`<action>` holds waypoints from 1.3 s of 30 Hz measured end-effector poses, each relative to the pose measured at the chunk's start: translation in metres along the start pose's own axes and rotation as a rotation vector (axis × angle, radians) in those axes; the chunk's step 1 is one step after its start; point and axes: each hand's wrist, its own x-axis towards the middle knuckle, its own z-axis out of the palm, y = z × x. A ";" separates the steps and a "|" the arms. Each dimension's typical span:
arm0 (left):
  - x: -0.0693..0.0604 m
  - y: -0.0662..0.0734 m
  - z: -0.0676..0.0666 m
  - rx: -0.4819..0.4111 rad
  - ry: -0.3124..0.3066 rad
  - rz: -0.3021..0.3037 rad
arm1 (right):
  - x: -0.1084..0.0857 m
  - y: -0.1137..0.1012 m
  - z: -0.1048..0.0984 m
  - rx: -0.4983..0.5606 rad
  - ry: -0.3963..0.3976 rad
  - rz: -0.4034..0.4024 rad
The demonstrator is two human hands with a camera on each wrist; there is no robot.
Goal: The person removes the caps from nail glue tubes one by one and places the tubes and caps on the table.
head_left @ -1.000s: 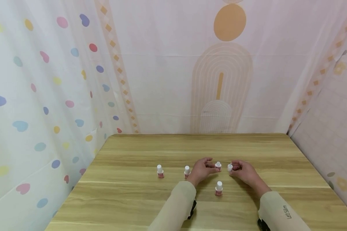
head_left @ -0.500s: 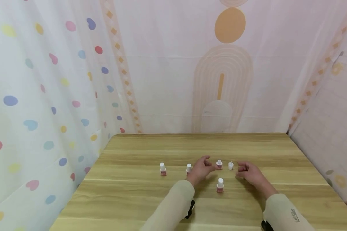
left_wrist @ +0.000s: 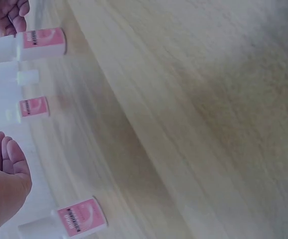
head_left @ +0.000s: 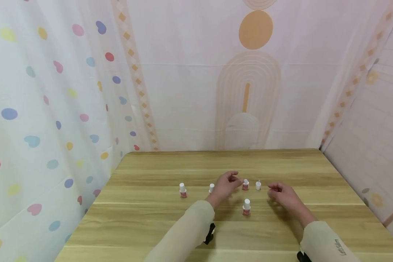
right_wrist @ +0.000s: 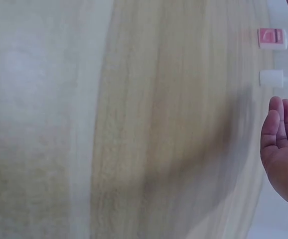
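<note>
One small bottle [head_left: 245, 186] stands uncapped, its cap [head_left: 258, 186] beside it, three capped bottles [head_left: 246, 208] left, left hand [head_left: 226, 185] and right hand [head_left: 284, 196] empty, fingers loose.

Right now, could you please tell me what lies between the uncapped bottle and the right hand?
A white cap stands between the uncapped bottle and the right hand, as the head and right wrist views show.

Head view: lower part of white-capped bottle [head_left: 211, 186] hidden behind left hand [head_left: 226, 186]; label print on nearest bottle [head_left: 246, 208] too small to read; left sleeve [head_left: 185, 230], right sleeve [head_left: 325, 241] cut by bottom edge. Wrist views: right hand [right_wrist: 287, 158], left hand cropped; tabletop [right_wrist: 129, 124] grain blurred.
</note>
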 end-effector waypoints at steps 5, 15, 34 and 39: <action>-0.003 0.002 -0.007 -0.023 -0.030 -0.007 | -0.002 -0.006 0.003 0.034 -0.012 -0.043; -0.024 -0.008 -0.024 -0.006 -0.084 0.040 | -0.012 -0.014 0.024 0.141 0.013 -0.063; -0.053 -0.039 -0.033 -0.042 -0.188 -0.009 | -0.013 -0.035 0.040 0.109 -0.072 -0.181; -0.054 -0.045 -0.031 -0.027 -0.192 0.006 | -0.011 -0.038 0.042 0.090 -0.093 -0.210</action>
